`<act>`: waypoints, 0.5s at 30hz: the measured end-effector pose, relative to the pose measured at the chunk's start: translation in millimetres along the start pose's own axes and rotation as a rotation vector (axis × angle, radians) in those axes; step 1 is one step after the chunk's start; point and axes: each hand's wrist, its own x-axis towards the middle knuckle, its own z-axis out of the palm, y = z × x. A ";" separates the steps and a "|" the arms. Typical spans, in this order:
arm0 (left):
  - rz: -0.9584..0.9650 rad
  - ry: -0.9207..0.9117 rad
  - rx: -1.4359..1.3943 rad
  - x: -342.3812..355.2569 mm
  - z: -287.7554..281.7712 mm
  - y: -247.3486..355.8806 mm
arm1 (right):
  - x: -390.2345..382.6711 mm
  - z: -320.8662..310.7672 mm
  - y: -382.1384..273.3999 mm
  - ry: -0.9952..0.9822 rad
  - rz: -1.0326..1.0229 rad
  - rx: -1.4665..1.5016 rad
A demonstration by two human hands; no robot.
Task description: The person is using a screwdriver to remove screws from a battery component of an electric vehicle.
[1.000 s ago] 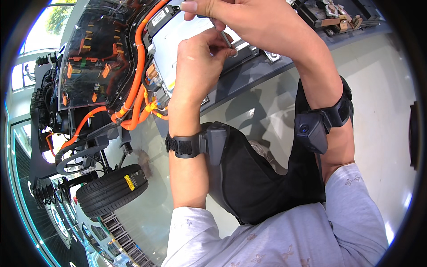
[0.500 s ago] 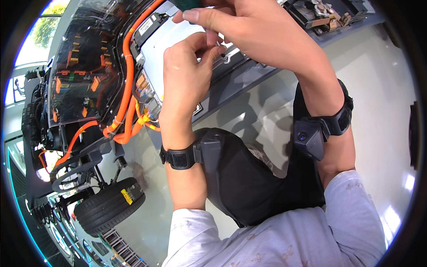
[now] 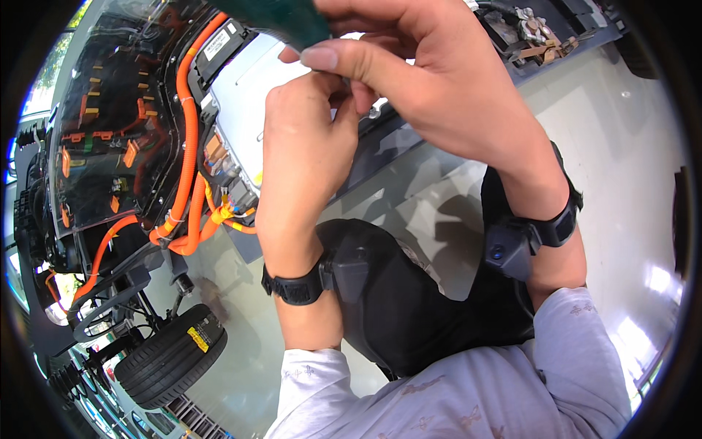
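Observation:
Both my hands meet at the top, over a silver-white metal housing. My right hand is closed at the end of a dark green tool, whose upper part runs out of the picture; its kind is not clear. Thumb and fingers of my left hand pinch together just below the right fingertips. Whatever the left fingers hold is hidden behind the knuckles. A black band with a small camera is strapped round each forearm.
On the left, thick orange cables run beside a clear cover over electrical parts. A tyre stands lower left. At upper right, loose metal parts lie in a dark tray on the grey bench edge.
More of the green tool has come into view at the top. My hands have drawn closer together, and both sit slightly lower. The surroundings have shifted left as the view turned.

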 end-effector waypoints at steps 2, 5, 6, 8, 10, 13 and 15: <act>0.028 0.034 -0.009 0.2 4.8 -3.9 | -2.4 9.2 -8.2 0.173 -0.118 -0.229; 0.051 0.118 0.055 -2.0 10.5 -1.4 | 9.2 -4.7 17.5 0.160 -0.226 -0.223; 0.033 0.164 0.048 -2.7 10.0 -0.8 | 9.5 -8.8 13.2 0.049 -0.144 -0.159; 0.043 0.236 0.153 -4.1 6.6 2.9 | 11.6 -14.0 18.8 -0.013 -0.172 -0.164; 0.073 0.241 0.185 -7.3 5.8 5.5 | 13.2 -16.9 28.0 -0.075 -0.222 -0.225; 0.012 0.207 0.143 -15.7 2.8 14.7 | 18.0 -11.1 44.3 -0.161 -0.316 -0.311; 0.051 0.251 0.153 -15.3 7.7 16.9 | 19.4 -6.4 55.0 -0.118 -0.400 -0.221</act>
